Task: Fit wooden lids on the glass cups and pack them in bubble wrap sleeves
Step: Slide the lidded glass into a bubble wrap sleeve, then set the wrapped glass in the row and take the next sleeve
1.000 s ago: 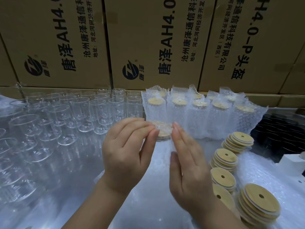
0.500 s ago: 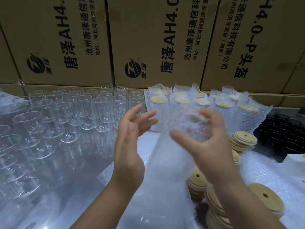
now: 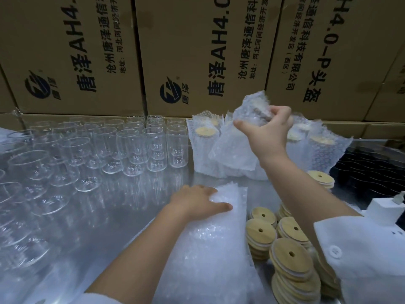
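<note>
Head view: the right hand (image 3: 266, 132), in the upper centre-right of the frame, grips a sleeved cup (image 3: 254, 106) near its top, fingers curled round the bubble wrap. A wooden lid shows faintly through the wrap, so this cup looks finished and, by my judgement, is on its way to the row of packed cups (image 3: 205, 139) standing just below and behind it against the cardboard boxes (image 3: 197, 51). The left hand (image 3: 197, 202) rests palm down, fingers loosely spread, on the pile of flat bubble wrap sleeves (image 3: 210, 249) at lower centre, probably readying the next one. Only a short row is packed. Many bare glass cups (image 3: 133, 148) without lids fill the left half of the frame, and several stacks of wooden lids (image 3: 291, 262) wait at lower right. Most of the job appears to lie ahead.
</note>
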